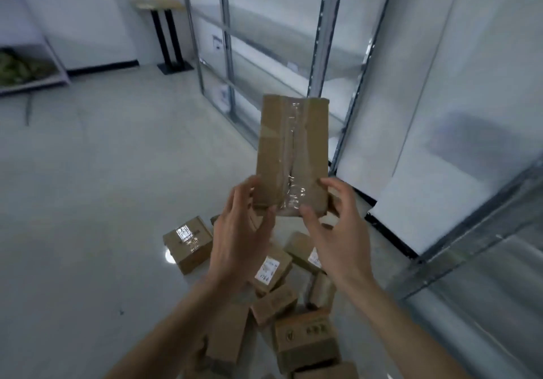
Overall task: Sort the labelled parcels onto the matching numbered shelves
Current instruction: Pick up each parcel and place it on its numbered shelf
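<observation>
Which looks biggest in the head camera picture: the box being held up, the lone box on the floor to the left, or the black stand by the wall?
1. Held box, but it is nearest the camera.
2. Black stand, far away.
3. Lone floor box, which looks close to the stand in size.

Labels on the boxes below the left hand were too blurred to read; both forearms hid part of the pile.

Parcel: matt brown cardboard, glossy clear tape along seam. Shelving: bare grey metal. Floor: smooth, slightly glossy.
</observation>
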{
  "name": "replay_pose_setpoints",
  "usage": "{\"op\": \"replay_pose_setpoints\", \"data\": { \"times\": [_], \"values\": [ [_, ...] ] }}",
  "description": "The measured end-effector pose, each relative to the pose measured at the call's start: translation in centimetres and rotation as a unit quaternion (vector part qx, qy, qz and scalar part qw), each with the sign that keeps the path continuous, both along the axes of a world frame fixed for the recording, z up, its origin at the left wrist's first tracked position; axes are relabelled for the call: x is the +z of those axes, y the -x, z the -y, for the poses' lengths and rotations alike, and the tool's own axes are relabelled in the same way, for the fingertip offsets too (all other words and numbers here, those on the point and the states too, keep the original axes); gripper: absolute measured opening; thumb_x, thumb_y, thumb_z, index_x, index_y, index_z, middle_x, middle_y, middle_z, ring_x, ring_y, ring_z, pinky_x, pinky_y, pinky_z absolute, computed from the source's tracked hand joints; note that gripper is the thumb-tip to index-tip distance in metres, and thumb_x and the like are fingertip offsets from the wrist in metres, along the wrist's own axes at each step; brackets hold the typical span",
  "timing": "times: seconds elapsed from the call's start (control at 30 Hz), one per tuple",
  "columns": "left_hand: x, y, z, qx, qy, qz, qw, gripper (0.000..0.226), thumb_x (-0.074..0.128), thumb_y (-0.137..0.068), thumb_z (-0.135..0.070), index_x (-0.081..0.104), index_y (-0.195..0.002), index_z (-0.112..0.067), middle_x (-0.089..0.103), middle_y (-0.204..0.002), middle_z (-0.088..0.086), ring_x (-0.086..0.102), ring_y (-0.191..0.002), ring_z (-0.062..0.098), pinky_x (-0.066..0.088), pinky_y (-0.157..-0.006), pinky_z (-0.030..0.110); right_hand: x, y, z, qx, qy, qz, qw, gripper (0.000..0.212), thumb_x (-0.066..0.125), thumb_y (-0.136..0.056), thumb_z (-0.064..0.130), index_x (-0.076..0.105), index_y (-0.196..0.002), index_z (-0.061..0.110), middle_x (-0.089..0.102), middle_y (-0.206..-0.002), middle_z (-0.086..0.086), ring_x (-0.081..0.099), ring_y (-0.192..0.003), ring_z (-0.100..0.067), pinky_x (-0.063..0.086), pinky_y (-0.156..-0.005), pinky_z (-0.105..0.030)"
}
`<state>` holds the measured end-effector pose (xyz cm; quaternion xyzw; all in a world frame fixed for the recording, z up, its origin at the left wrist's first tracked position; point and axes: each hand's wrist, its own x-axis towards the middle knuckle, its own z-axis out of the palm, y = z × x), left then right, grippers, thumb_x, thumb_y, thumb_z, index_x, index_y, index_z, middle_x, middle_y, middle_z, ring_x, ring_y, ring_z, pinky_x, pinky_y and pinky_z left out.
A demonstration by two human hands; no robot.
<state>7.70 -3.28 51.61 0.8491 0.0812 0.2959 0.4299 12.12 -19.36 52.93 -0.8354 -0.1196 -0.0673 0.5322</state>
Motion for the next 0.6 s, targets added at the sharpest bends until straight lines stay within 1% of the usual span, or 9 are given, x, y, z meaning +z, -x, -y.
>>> {"op": "replay_pose_setpoints", "data": {
  "times": [0.1, 0.17, 0.23, 0.3, 0.37, 0.43, 0.5, 0.53, 0.6],
  "values": [
    [10.9, 0.6, 1.2, -0.027, -0.008, 0.079, 0.997, 0.090, 0.078, -0.085, -0.007, 0.028, -0.153, -0.040, 0.053, -0.136, 0.000, 0.060, -0.116, 0.006, 0.053, -0.088, 0.013, 11.5, 1.2, 1.8, 0.016, -0.023, 0.055, 0.998, 0.082, 0.081, -0.089, 0.033, 0.030, -0.150, 0.054, 0.055, -0.131, 0.032, 0.058, -0.120, 0.006, 0.055, -0.104, -0.036],
    [17.7, 1.4, 2.1, -0.036, -0.028, 0.108, 0.993, 0.100, 0.081, -0.082, -0.007, 0.022, -0.159, -0.031, 0.046, -0.138, -0.002, 0.056, -0.119, 0.004, 0.052, -0.090, 0.012, 18.2, 2.1, 3.1, 0.027, -0.032, 0.092, 0.995, 0.093, 0.083, -0.087, 0.032, 0.023, -0.155, 0.054, 0.056, -0.132, 0.033, 0.058, -0.123, 0.002, 0.055, -0.105, -0.037],
    [24.0, 2.4, 2.8, -0.047, -0.033, 0.131, 0.990, 0.104, 0.083, -0.081, -0.012, 0.018, -0.161, -0.031, 0.041, -0.139, -0.009, 0.052, -0.120, 0.000, 0.054, -0.091, 0.016, 24.3, 3.1, 4.4, 0.034, -0.035, 0.122, 0.991, 0.097, 0.083, -0.087, 0.034, 0.020, -0.158, 0.053, 0.055, -0.138, 0.025, 0.058, -0.125, -0.002, 0.056, -0.104, -0.041],
    [29.7, 3.8, 3.5, -0.055, -0.016, 0.144, 0.988, 0.101, 0.081, -0.085, -0.022, 0.015, -0.159, -0.038, 0.039, -0.141, -0.016, 0.051, -0.121, -0.004, 0.056, -0.093, 0.025, 29.6, 4.4, 5.5, 0.042, -0.030, 0.156, 0.986, 0.093, 0.083, -0.087, 0.033, 0.023, -0.154, 0.057, 0.052, -0.139, 0.016, 0.056, -0.125, -0.002, 0.056, -0.102, -0.041],
    [34.5, 5.2, 4.0, -0.059, 0.001, 0.164, 0.985, 0.093, 0.076, -0.089, -0.030, 0.013, -0.157, -0.046, 0.037, -0.143, -0.020, 0.051, -0.120, -0.006, 0.057, -0.095, 0.033, 34.3, 6.0, 6.4, 0.057, -0.028, 0.186, 0.980, 0.088, 0.083, -0.086, 0.027, 0.029, -0.147, 0.060, 0.048, -0.132, 0.018, 0.053, -0.123, 0.004, 0.055, -0.102, -0.037],
    [38.2, 6.3, 4.2, -0.062, 0.014, 0.185, 0.981, 0.088, 0.074, -0.089, -0.036, 0.017, -0.155, -0.047, 0.036, -0.143, -0.024, 0.049, -0.128, 0.001, 0.056, -0.099, 0.041, 38.1, 7.6, 7.0, 0.065, -0.030, 0.210, 0.975, 0.086, 0.083, -0.087, 0.023, 0.034, -0.150, 0.054, 0.046, -0.133, 0.022, 0.050, -0.124, 0.008, 0.050, -0.102, -0.026],
    [41.2, 7.4, 4.3, -0.065, 0.026, 0.190, 0.979, 0.091, 0.075, -0.086, -0.047, 0.019, -0.157, -0.042, 0.036, -0.138, -0.034, 0.046, -0.133, 0.006, 0.053, -0.102, 0.047, 41.0, 9.4, 7.4, 0.072, -0.041, 0.228, 0.970, 0.074, 0.077, -0.093, 0.028, 0.038, -0.153, 0.047, 0.044, -0.140, 0.030, 0.046, -0.130, 0.009, 0.043, -0.103, -0.021],
    [42.4, 8.0, 4.4, -0.067, 0.038, 0.191, 0.979, 0.095, 0.075, -0.082, -0.055, 0.018, -0.157, -0.042, 0.034, -0.136, -0.040, 0.046, -0.134, 0.006, 0.052, -0.104, 0.048, 42.4, 10.4, 7.4, 0.081, -0.054, 0.231, 0.968, 0.063, 0.071, -0.098, 0.034, 0.041, -0.152, 0.047, 0.044, -0.142, 0.033, 0.045, -0.134, 0.008, 0.044, -0.106, -0.024],
    [44.4, 9.4, 4.4, -0.079, 0.064, 0.200, 0.975, 0.099, 0.075, -0.074, -0.067, 0.022, -0.155, -0.048, 0.031, -0.137, -0.046, 0.046, -0.135, 0.006, 0.050, -0.105, 0.048, 44.7, 12.4, 7.3, 0.106, -0.082, 0.228, 0.964, 0.042, 0.055, -0.107, 0.039, 0.047, -0.147, 0.046, 0.049, -0.146, 0.030, 0.047, -0.137, 0.001, 0.047, -0.110, -0.037]
  ]
}}
